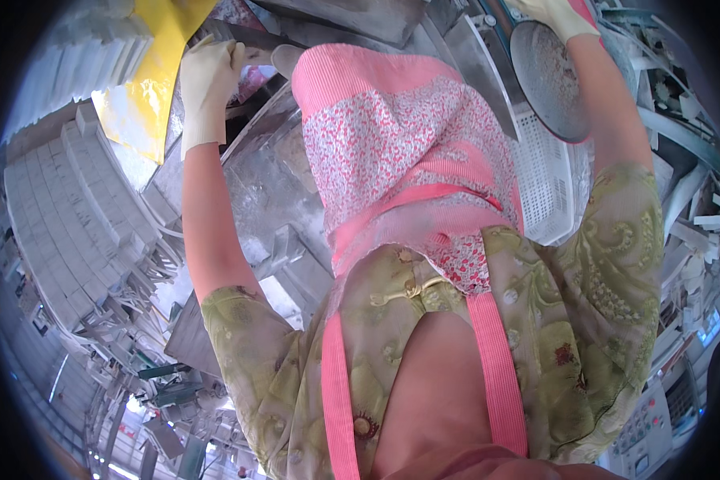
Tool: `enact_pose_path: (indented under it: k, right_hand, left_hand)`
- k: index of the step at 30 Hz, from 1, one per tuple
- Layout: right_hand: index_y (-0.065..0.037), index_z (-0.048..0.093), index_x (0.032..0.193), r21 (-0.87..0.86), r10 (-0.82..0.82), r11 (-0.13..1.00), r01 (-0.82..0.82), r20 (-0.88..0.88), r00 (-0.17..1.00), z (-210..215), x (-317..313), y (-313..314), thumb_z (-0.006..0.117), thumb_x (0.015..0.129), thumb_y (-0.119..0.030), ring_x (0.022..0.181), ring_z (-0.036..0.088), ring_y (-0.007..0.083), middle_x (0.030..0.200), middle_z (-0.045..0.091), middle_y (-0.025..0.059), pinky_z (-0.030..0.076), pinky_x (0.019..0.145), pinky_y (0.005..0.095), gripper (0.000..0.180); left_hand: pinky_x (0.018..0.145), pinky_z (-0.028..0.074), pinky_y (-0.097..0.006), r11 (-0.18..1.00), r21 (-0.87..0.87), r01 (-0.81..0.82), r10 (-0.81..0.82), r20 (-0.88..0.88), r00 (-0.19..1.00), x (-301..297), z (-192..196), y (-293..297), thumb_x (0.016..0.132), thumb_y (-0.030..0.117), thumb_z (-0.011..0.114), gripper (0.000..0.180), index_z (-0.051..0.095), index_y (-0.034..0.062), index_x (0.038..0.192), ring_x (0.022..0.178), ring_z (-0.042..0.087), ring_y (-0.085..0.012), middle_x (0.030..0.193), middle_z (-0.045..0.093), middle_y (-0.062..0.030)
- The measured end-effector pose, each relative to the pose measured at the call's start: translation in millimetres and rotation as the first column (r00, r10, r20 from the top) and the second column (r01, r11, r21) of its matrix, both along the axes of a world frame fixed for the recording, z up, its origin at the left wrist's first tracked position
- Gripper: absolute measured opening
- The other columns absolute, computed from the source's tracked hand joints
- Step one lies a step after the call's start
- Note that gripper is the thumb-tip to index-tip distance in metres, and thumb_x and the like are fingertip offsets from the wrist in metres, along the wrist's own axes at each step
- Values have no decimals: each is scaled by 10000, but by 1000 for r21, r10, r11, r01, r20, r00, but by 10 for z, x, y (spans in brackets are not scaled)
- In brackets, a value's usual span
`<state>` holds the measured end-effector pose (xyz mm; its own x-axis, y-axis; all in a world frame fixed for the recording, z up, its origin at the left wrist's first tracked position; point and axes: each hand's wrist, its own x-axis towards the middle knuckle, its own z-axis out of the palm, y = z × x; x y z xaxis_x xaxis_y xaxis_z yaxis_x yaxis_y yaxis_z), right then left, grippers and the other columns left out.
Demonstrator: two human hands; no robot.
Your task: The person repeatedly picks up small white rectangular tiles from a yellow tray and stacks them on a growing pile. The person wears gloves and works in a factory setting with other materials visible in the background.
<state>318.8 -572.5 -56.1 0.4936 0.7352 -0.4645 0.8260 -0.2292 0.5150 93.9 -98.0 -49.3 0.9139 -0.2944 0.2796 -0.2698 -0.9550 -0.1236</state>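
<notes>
My left hand (212,84), in a cream glove, is raised beside a glossy yellow sheet (154,88). Its fingers are curled closed; whatever may be inside them is hidden. Just past it, a small pink and purple patch shows beside a dark-edged frame. My right hand (554,14), also gloved in cream, is cut off by the top rim, so its fingers cannot be made out. Below that hand stands a round, dark-rimmed disc or pan (548,80) with a dusty grey face.
A white perforated plastic basket (544,180) is beyond my pink apron (400,144). Stacks of pale grey blocks or tiles (72,216) fill the left side. Dusty metal surfaces (272,188) lie near my left arm. A control panel with buttons (644,432) is at the lower right.
</notes>
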Motion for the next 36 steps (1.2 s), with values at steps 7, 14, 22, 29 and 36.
enact_pose_path:
  k: [7,14,22,29,36]
  right_hand:
    - [-198,674,740,156,21,988,-15,-41,999,-34,-15,90,665,771,-313,733,666,257,721,675,30,463,686,411,120]
    - [-185,753,795,27,-176,984,178,-55,983,-11,-158,164,570,868,-180,788,705,228,780,719,40,493,699,375,197]
    - [-69,677,722,498,-112,843,201,-202,973,-199,-27,63,546,927,-265,883,634,386,817,676,167,478,836,480,312]
    - [-66,699,726,540,-107,828,151,-111,988,-277,-5,35,572,876,-252,842,652,334,795,682,167,495,833,443,270]
    - [-35,764,763,434,-157,876,212,-160,975,-186,-74,151,567,910,-274,858,672,345,829,733,174,483,879,430,343]
  left_hand:
    - [931,548,-397,999,53,12,-11,-26,1000,-7,-64,149,936,284,605,267,767,85,864,809,702,-328,789,722,-134]
    - [812,552,-443,998,68,-17,23,-89,996,-28,17,137,937,252,626,227,766,78,895,849,690,-367,825,717,-154]
    - [961,528,-457,997,-76,-24,23,-12,1000,-49,0,82,909,218,586,306,692,43,682,705,668,-354,692,670,-175]
    - [1012,467,-459,993,24,-118,119,-101,988,-65,130,-4,883,225,580,315,719,75,645,704,662,-336,659,663,-161]
    - [907,503,-435,995,-8,-101,101,-23,995,-113,52,110,826,198,595,274,631,91,577,655,635,-330,604,619,-118]
